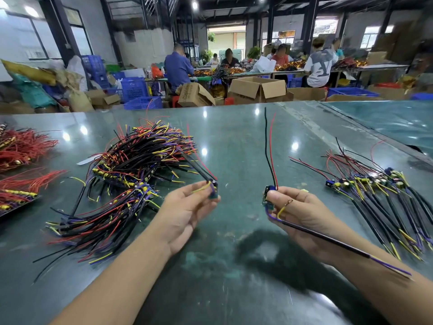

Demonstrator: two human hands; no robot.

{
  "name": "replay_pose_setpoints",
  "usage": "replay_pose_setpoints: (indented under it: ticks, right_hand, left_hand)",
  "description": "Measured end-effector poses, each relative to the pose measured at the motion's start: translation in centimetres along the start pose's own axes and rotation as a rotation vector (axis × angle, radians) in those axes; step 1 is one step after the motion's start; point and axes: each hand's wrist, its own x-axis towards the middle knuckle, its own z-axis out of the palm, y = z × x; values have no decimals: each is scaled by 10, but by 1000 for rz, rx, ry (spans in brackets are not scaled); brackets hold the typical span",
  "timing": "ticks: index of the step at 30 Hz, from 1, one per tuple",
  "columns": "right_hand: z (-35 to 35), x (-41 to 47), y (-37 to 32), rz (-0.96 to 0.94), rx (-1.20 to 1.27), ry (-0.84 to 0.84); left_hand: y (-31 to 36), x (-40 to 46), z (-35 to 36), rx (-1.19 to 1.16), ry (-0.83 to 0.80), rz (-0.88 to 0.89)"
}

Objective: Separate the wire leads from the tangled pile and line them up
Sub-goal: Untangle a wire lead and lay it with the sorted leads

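My left hand (187, 207) pinches one small board lead (213, 187) just right of the tangled pile of black, red, yellow and purple wire leads (131, 174) on the dark green table (234, 141). My right hand (295, 212) grips another lead (269, 198), farther right of the pile; the lined-up row of leads (375, 191) lies farthest right.

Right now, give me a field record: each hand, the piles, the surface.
left hand: pinches one wire lead at its small board, raised over the table
right hand: grips another lead, red and black wires pointing away
tangled pile: left of the hands, unsorted
lined-up row: right of the hands, boards roughly aligned
red wire bundles: far left edge
table: green, glossy
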Motion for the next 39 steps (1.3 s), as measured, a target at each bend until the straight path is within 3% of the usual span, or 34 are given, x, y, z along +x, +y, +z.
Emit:
replay_pose_setpoints:
  ticks: [2, 5, 9, 15, 17, 19, 22, 24, 29, 34, 39]
  right_hand:
    - [-2, 2, 1, 3, -32, 61]
    - [-1, 3, 3, 2, -72, 117]
    - [-1, 4, 5, -10, -81, 136]
    - [5, 0, 4, 40, -143, 72]
    - [8, -1, 5, 84, -184, 14]
    - [10, -3, 6, 118, -227, -62]
    - [11, -10, 9, 114, -365, -191]
    - [12, -11, 11, 78, -474, -229]
    - [13, -11, 11, 59, -590, -260]
    - [10, -9, 11, 116, -432, -268]
    - [1, 2, 8, 194, 124, -76]
  left_hand:
    - [-2, 7, -6, 139, 149, 104]
    - [-4, 17, -21, 559, 322, 256]
    - [-2, 15, -31, 1078, 382, 308]
    - [2, 4, -20, 1385, 482, 309]
    - [4, -1, -13, 1319, 446, 454]
    - [5, -6, -4, 1060, 230, 459]
    - [0, -19, 7, 546, -241, 104]
    - [-6, -22, 9, 504, -364, 20]
    - [-12, -19, 12, 575, -284, 177]
    - [-6, -14, 11, 455, -65, 330]
    - [1, -6, 8, 194, 170, 445]
